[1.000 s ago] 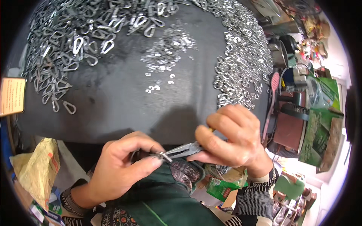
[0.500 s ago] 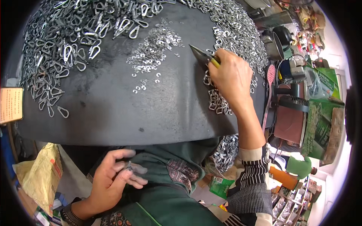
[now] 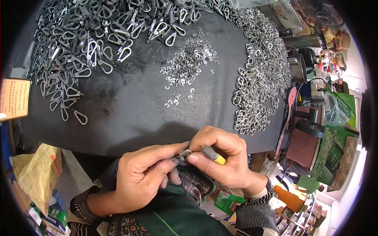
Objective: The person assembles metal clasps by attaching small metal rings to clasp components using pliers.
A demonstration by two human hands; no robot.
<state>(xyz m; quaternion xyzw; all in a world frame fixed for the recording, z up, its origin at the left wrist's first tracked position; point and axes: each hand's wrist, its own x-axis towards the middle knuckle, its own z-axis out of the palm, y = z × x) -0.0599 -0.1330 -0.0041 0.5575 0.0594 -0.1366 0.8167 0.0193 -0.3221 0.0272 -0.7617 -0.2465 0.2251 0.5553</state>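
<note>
My left hand (image 3: 141,171) and my right hand (image 3: 226,161) meet over the near edge of the table. Between their fingertips is a small shiny metal fitting (image 3: 183,155), mostly covered; its exact shape cannot be made out. The left thumb and fingers pinch it, and the right thumb and forefinger press against it. Inside the curled right hand I also keep pliers (image 3: 219,159), of which only a grey and yellow part shows. Beyond the hands lie loose C-shaped rings (image 3: 191,59). Snap hooks (image 3: 92,47) are heaped at far left, metal loops (image 3: 262,78) at right.
The dark table (image 3: 130,106) has a curved near edge. A printed card (image 3: 15,98) stands at its left, a yellow sack (image 3: 39,173) below it. At right are a pink long-handled brush (image 3: 290,96), a metal pot (image 3: 297,67), a small fan (image 3: 309,128) and green boxes (image 3: 328,145).
My right hand has come back from the metal loops to my left hand, with the pliers turned in its palm. My left hand has risen to the table edge, and both now touch the fitting.
</note>
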